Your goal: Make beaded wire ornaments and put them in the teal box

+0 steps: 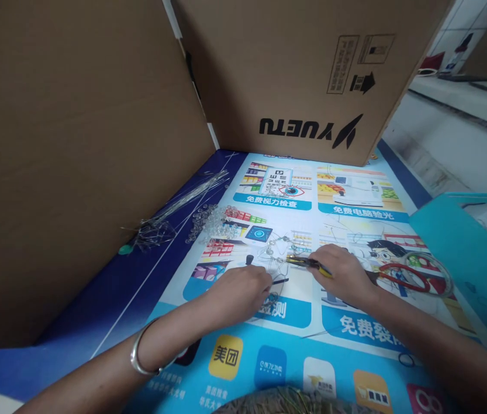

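Yellow-handled pliers (307,263) sit gripped in the right hand (343,275), their tip meeting a beaded wire piece (278,250) on the printed poster (269,356). Closed fingers of the left hand (238,292) pinch that wire's near end. Clear beads (215,221) and loose wires (183,201) lie beyond, beside cardboard boxes (303,75).

Head camera looks forward and down, close over the printed mat (269,322)

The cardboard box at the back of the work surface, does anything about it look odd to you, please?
Yes. The cardboard box stands upside down: its YUETU logo and printed handling symbols read inverted. Otherwise it looks undamaged, resting on the printed poster.
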A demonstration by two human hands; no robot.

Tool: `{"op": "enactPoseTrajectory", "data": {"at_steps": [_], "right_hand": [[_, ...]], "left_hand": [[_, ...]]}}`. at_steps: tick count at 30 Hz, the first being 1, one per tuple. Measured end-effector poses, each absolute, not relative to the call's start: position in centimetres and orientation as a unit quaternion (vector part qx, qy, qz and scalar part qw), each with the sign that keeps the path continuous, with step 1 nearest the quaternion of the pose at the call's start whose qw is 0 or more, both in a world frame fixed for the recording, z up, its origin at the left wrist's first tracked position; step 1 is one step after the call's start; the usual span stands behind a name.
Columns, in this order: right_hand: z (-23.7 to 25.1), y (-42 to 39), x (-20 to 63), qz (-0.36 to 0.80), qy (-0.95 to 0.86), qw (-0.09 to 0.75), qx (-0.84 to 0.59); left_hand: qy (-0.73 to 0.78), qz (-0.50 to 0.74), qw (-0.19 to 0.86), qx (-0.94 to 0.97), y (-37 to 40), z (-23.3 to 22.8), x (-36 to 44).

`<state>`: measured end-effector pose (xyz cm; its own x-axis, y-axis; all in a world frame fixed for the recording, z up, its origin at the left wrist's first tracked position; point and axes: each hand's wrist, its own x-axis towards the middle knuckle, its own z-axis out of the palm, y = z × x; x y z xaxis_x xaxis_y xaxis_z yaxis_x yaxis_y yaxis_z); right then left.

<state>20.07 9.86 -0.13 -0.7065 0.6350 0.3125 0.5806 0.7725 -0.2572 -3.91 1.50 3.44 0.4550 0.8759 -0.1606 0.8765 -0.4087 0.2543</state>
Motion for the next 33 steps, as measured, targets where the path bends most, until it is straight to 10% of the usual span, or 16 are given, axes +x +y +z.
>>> {"op": "enactPoseTrajectory", "data": {"at_steps": [33], "right_hand": [[-0.1, 10.3, 20.5, 0.103, -0.9, 0.19, -0.38]], "left_hand": [[0.448, 0.074, 0.38, 0.806, 5.6, 8.8, -3.2]]}}
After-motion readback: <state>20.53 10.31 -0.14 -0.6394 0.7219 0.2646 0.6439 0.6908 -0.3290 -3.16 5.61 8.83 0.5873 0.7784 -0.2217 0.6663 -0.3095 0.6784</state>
